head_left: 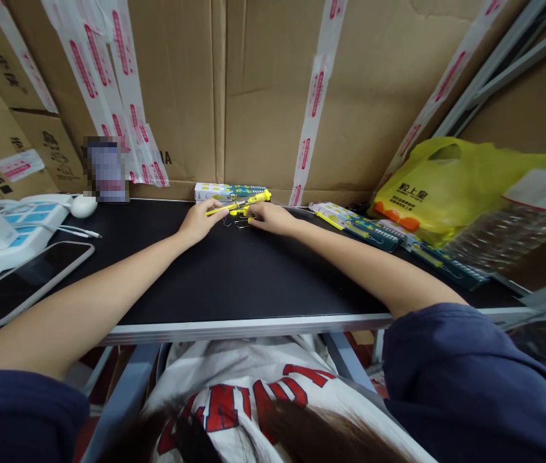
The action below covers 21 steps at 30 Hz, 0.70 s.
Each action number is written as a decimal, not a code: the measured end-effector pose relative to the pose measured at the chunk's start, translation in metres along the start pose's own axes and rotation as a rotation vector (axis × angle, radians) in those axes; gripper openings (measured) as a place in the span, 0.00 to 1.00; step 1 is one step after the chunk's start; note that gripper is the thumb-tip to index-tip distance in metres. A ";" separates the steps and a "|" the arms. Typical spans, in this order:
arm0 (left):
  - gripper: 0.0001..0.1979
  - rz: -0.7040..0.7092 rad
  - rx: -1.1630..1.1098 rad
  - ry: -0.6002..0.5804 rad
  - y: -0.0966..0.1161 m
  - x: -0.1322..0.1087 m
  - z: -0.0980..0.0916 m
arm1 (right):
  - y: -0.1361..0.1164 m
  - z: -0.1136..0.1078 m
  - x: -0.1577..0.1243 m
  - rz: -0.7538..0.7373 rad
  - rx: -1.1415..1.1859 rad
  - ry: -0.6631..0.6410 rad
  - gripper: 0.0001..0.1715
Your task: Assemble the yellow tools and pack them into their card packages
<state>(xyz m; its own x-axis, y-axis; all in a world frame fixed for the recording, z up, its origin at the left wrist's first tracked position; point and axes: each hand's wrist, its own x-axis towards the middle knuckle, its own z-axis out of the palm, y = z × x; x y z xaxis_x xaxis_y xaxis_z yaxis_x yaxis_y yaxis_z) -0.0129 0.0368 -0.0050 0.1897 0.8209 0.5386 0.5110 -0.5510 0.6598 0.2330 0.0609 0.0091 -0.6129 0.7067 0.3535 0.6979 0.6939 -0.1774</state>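
A black desk (253,276) against cardboard (267,96), its open middle running to the metal front edge (253,328).
Near the back, the left hand (200,220) pinches a yellow tool (240,204); the right hand (273,218) curls at yellow pieces (240,212), its grip unclear from here. A phone (26,283) bounds the left, a yellow bag (451,186) the right.

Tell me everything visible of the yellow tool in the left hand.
The yellow tool is slim and rod-like, apparently plastic, with a greyish, metallic-looking middle and a thicker end toward the right hand. It is held slantwise over the black tabletop, the thicker end higher in the picture. The left hand grips its other end; whether the right touches it is unclear.
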 end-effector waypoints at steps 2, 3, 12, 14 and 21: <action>0.10 0.009 0.000 0.000 0.000 0.000 0.000 | -0.003 0.000 0.003 0.016 0.009 -0.030 0.11; 0.10 0.014 0.003 0.002 0.000 0.001 0.001 | -0.004 -0.001 0.003 0.031 0.025 -0.034 0.11; 0.13 0.043 0.085 -0.085 0.007 -0.005 0.000 | 0.013 -0.021 -0.054 0.423 0.774 0.163 0.09; 0.14 0.056 0.108 -0.111 0.008 -0.006 0.000 | 0.013 -0.028 -0.066 0.458 0.994 0.198 0.08; 0.17 0.076 0.135 -0.135 0.009 -0.007 0.000 | 0.001 -0.032 -0.068 0.459 1.209 0.313 0.16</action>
<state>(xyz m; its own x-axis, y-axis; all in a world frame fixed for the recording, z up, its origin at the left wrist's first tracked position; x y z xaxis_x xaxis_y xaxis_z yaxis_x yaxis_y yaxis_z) -0.0099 0.0266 -0.0030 0.3376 0.7954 0.5034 0.5969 -0.5944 0.5389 0.2875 0.0091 0.0146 -0.1875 0.9599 0.2085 -0.0495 0.2028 -0.9780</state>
